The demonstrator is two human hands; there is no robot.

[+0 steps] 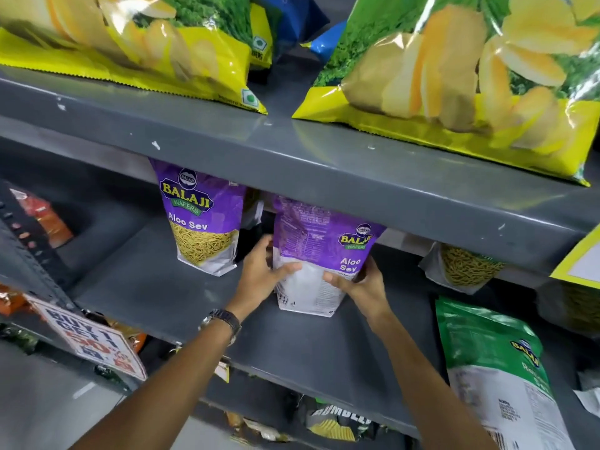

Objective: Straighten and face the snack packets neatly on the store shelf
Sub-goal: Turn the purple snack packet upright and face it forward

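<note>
Packet (311,254): purple-white, upright, back facing out | left hand (263,274), right hand (360,284): fingers clasping sides

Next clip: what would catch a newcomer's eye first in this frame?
Both hands, left hand and right hand, grip a purple Aloo Sev packet standing mid-shelf, its printed back and side turned outward. A second purple packet faces front to its left. Big yellow chip bags fill the shelf above.

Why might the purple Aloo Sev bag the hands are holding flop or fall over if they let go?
The purple Aloo Sev bag is tall on a narrow base, so it would probably tip easily. Its glossy, crinkled film looks soft and a bit slippery, which may be why the left hand and right hand steady both sides. It likely feels light.
</note>
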